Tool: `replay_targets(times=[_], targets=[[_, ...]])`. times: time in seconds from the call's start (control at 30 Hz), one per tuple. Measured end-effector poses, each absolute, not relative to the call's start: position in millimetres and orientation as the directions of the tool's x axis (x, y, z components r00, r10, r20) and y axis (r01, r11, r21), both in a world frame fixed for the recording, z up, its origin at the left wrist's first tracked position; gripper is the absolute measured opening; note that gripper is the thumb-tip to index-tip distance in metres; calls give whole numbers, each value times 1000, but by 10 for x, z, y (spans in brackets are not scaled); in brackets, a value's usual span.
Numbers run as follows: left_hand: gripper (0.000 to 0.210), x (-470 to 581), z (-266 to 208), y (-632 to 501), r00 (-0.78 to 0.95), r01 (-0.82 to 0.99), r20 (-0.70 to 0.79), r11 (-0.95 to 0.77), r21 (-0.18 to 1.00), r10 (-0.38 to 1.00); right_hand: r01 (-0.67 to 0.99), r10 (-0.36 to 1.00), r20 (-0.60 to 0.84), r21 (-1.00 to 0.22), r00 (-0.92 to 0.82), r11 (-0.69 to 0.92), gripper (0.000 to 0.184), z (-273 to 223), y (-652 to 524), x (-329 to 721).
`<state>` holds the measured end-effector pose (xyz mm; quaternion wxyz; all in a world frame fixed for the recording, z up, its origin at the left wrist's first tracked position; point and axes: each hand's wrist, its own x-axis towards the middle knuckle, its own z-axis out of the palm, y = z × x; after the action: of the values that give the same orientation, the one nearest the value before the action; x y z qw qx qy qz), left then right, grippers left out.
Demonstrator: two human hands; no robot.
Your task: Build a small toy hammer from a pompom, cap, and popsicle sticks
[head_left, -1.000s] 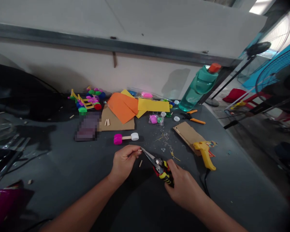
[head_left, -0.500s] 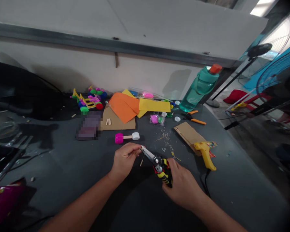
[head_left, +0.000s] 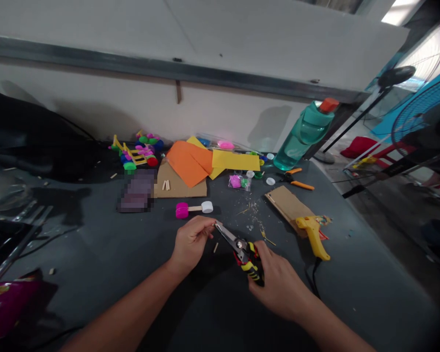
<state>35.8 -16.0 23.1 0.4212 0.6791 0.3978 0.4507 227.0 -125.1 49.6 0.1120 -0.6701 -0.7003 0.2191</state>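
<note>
My right hand (head_left: 275, 274) is closed round the yellow, black and red handles of a pair of heavy-duty scissors (head_left: 238, 243). The blades point up and left, and their tips meet the fingertips of my left hand (head_left: 193, 239). Those fingers are pinched together on something too small to make out. Just below the blades, a short wooden stick piece (head_left: 215, 248) lies on the dark table (head_left: 139, 278). Beyond my left hand lies a small wooden stick (head_left: 195, 209) with a magenta cap (head_left: 182, 210) at one end and a white cap (head_left: 207, 207) at the other.
A yellow glue gun (head_left: 314, 237) and cardboard strip (head_left: 288, 208) lie at right, near orange-handled pliers (head_left: 299, 181). A teal bottle (head_left: 301, 134) stands at the back. Orange sheets (head_left: 188, 164) rest on cardboard (head_left: 185, 191). Colourful toy pieces (head_left: 137, 154) sit at back left.
The blades look slightly more closed at my left fingertips. Otherwise the hands hold nearly the same position, and the whole view has shifted a little.
</note>
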Motion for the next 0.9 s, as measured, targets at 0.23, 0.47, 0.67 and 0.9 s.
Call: replay_targets(times=[0.23,0.47,0.67,0.9], targets=[[16,354,215,-140,277,163,330,-383,909,902,899,989,-136,-437,-58,-8,30,463,-1253,2258],[16,376,143,-90,289,149,360,-413,899,887,890,985,-165,-455,-50,-31,28,500,-1215,2264],[17,404,112,-64,285,126,377,-424,897,881,891,986,-161,-454,-50,-28,31,488,-1200,2267],[16,397,118,-65,284,125,363,-409,904,888,896,985,-164,-442,-48,-30,28,479,-1210,2266]])
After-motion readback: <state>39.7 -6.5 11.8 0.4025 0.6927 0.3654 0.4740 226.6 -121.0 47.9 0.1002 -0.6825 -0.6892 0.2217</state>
